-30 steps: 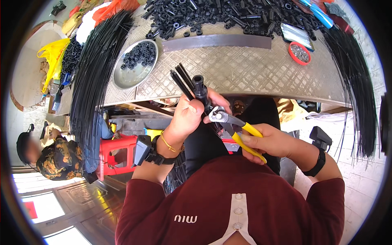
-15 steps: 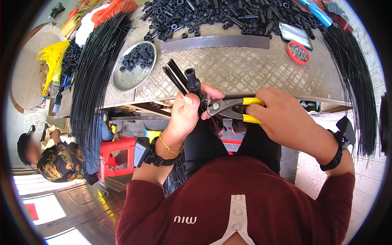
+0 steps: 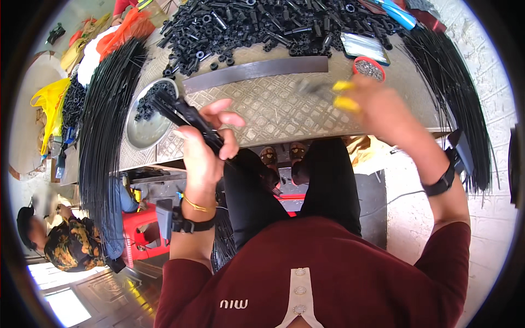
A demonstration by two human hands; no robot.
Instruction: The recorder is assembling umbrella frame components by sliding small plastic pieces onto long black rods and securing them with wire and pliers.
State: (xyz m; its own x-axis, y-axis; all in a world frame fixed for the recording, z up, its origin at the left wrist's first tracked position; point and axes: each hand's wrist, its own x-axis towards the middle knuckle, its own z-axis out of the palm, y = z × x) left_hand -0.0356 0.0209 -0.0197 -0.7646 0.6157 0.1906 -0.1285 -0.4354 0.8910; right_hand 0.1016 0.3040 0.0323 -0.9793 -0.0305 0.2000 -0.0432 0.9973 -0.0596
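Left hand (image 3: 205, 147) clenched on black tube bundle (image 3: 183, 117), raised clear of surface (image 3: 262, 106); right hand (image 3: 377, 106) grasping blurred yellow-handled pliers (image 3: 336, 93) over it.

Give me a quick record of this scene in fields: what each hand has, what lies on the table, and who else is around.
Left hand: gripping a bundle of black strips, raised over the table edge
Right hand: holding yellow-handled pliers, blurred, over the table
Table: patterned metal sheet
On table: heap of black plastic parts, metal bowl with black pieces, flat metal bar, small red dish
Table sides: long black strands hanging over
Nearby: another person sitting low at left
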